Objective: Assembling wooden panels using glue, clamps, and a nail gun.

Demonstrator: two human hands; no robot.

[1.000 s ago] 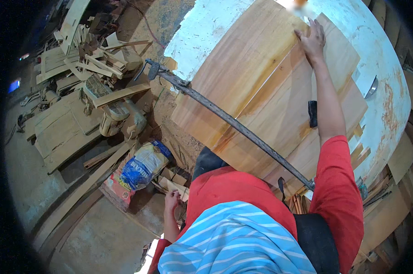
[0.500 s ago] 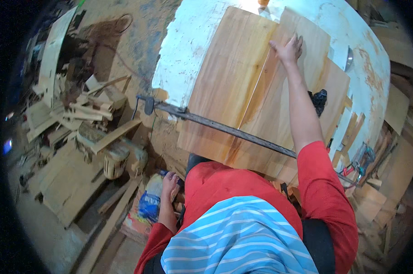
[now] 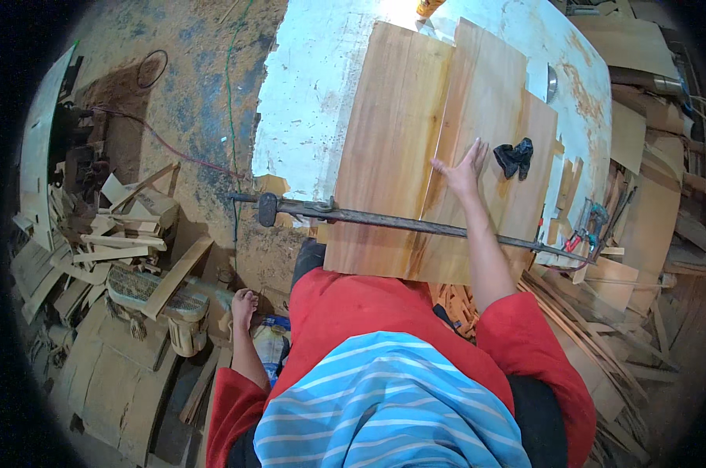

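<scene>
R hand [image 3: 462, 168] slid back down board [image 3: 486, 140], flat, fingers spread, gripping nothing.

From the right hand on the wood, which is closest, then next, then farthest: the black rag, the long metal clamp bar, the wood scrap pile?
1. Black rag, just right of the right hand.
2. Metal clamp bar, below it, across the boards.
3. Wood scrap pile, far left on the floor.

Two boards [image 3: 439, 148] lie side by side on the table [image 3: 306, 117] at upper centre of the frame. The right hand [image 3: 462, 168] rests flat on the right board. A cloth [image 3: 514, 156] lies just right of that hand. A bar clamp [image 3: 400, 222] crosses the boards' lower ends. The left hand [image 3: 244, 304] hangs at lower left, off the table. Wood scraps [image 3: 127, 234] lie at far left.
</scene>
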